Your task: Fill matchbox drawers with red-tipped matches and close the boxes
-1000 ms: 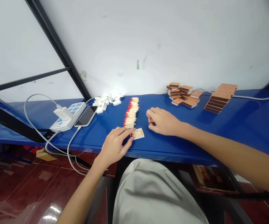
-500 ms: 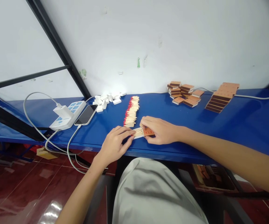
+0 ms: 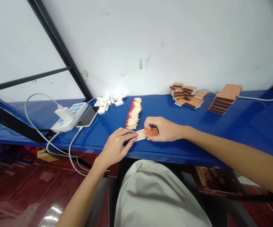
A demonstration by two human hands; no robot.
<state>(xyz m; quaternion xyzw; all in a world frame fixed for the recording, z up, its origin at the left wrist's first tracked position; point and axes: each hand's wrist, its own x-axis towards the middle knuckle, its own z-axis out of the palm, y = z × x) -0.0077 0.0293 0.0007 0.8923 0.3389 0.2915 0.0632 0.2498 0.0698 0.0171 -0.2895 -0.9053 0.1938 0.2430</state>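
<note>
near the front edge of the blue table (image 3: 171, 118), i have a white tray (image 3: 140, 139) of matches (image 3: 140, 135) meeting the mouth of an orange cover (image 3: 151, 132); how far it reaches inside i can't tell. my left hand (image 3: 117, 143) pinches the tray's end between thumb and fingertips, and my right hand (image 3: 164, 129) pinches the cover between thumb and bent forefinger. i take the step in hand to be sleeving the tray; the next move, i judge, calls for a level, gentle push, no stick snagging on the rim, left fingertips out of the way. just beyond lies a loose row of red-tipped matches (image 3: 133, 113). farther back, left, white trays (image 3: 108, 101) sit heaped, no matches showing; right, orange matchboxes (image 3: 186, 96) lie jumbled, some with white ends visible, near a neat stack (image 3: 225, 99) whose contents are hidden.
</note>
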